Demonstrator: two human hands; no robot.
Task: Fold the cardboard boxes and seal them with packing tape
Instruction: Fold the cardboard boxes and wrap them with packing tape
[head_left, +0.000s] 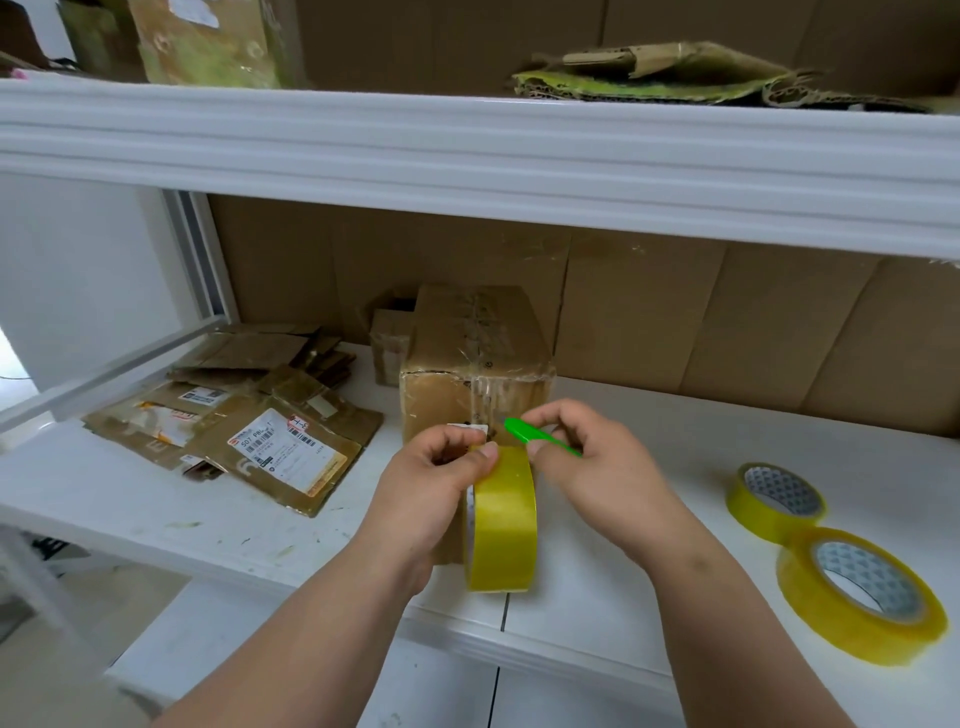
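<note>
A white shipping label on the flattened cardboard at left of the frame read "507" followed by unclear characters (beside barcodes too small to read); other labels were illegible

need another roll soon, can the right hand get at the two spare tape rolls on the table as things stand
Probably yes, but not at once: the right hand is pinching a green cutter. The two spare tape rolls lie on the white table to its right, with nothing between.
</note>
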